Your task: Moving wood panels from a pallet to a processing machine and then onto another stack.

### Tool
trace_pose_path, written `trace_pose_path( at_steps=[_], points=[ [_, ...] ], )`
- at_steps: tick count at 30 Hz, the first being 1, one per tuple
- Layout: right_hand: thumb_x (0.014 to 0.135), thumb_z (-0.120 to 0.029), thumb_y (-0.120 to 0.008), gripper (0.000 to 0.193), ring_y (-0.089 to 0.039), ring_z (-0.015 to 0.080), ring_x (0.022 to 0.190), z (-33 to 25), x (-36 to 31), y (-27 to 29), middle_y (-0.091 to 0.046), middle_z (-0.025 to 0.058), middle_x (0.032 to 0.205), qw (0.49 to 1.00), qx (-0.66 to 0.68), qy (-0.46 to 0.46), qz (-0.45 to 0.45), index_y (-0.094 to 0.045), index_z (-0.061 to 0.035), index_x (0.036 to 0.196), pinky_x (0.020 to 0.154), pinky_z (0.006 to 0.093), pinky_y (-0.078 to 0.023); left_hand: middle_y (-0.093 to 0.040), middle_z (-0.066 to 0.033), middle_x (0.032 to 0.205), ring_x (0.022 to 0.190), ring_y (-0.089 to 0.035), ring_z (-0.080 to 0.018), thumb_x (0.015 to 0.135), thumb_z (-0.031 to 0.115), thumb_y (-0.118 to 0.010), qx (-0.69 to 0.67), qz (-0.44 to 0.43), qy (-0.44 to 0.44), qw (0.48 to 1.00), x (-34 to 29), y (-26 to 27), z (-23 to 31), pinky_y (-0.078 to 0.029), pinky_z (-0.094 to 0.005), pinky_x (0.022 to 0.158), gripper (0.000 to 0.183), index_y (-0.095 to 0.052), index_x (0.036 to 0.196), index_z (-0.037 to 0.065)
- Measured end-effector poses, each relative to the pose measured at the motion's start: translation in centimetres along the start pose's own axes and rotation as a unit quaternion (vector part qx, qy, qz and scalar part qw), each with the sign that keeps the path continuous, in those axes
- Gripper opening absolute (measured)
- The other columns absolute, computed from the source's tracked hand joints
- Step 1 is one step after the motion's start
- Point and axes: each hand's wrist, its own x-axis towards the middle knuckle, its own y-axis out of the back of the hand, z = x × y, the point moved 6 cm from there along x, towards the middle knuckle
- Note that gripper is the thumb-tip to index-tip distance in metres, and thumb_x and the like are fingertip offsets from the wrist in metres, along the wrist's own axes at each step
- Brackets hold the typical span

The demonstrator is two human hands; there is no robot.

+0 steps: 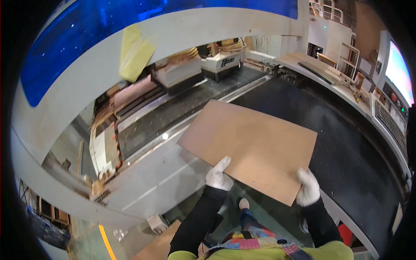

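A flat brown rectangular board point(255, 149) is held up in front of me, tilted, partly above the black belt surface. My left hand point(219, 174), in a white glove, grips its near edge with the thumb on top. At the board's near right corner, my right hand point(308, 187), gloved too, closes on the edge. The fingers of both hands are mostly hidden beneath the board. The board's far left part overlaps the machine's pale front rail.
A large machine with a blue window point(173, 11) and pale frame spans the far side. The black belt point(346, 151) extends right. A keyboard point(390, 123) and lit screen point(399, 71) stand at the right edge. Another brown board point(158, 242) lies low by my left arm.
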Motion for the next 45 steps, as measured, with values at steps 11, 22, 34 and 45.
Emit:
trace_pose_path(
  at_steps=[11, 22, 34, 45],
  points=[
    [0.083, 0.009, -0.051, 0.053, -0.053, 0.0356, 0.116, -9.6, 36.2, 13.9, -0.05, 0.0213, 0.127, 0.996, 0.039, 0.015, 0.083, -0.035, 0.0048, 0.133, 0.101, 0.048, -0.043, -0.059, -0.01, 0.118, 0.114, -0.053, -0.0253, 0.085, 0.004, -0.063, 0.229, -0.062, 0.13, 0.963, 44.9, -5.2, -13.9, -0.041, -0.045, 0.098, 0.032, -0.055, 0.116, 0.001],
    [0.084, 0.006, -0.055, 0.04, -0.059, 0.0326, 0.107, -11.2, 59.1, 19.9, -0.058, 0.019, 0.117, 0.993, -0.036, -0.003, 0.114, -0.046, 0.0069, 0.123, 0.096, 0.0449, -0.047, -0.062, -0.0177, 0.109, 0.096, -0.061, -0.025, 0.084, 0.008, -0.063, 0.429, 0.065, 0.126, 0.892, 60.5, -5.3, -14.8, -0.049, -0.0354, 0.083, 0.032, -0.055, 0.112, -0.006],
    [0.087, -0.044, -0.053, 0.053, -0.065, 0.0377, 0.085, -16.3, 58.7, 16.7, -0.065, 0.0265, 0.085, 0.506, -0.829, 0.018, 0.236, -0.054, 0.0051, 0.106, 0.078, 0.0461, -0.051, -0.05, -0.0151, 0.125, 0.119, -0.044, -0.0352, 0.086, 0.02, -0.052, 0.9, -0.202, -0.231, 0.311, 64.4, -6.3, -13.7, -0.035, -0.0446, 0.102, 0.045, -0.043, 0.128, 0.005],
    [0.084, -0.023, -0.062, 0.02, -0.062, 0.0333, 0.089, -12.1, 57.0, 16.6, -0.063, 0.0172, 0.093, 0.502, -0.826, 0.054, 0.249, -0.064, -0.0063, 0.095, 0.076, 0.0441, -0.049, -0.053, -0.0173, 0.122, 0.115, -0.049, -0.0346, 0.09, 0.016, -0.043, 0.894, -0.254, -0.188, 0.316, 69.8, -5.8, -15.7, -0.038, -0.0444, 0.098, 0.037, -0.043, 0.125, 0.003]
  ],
)
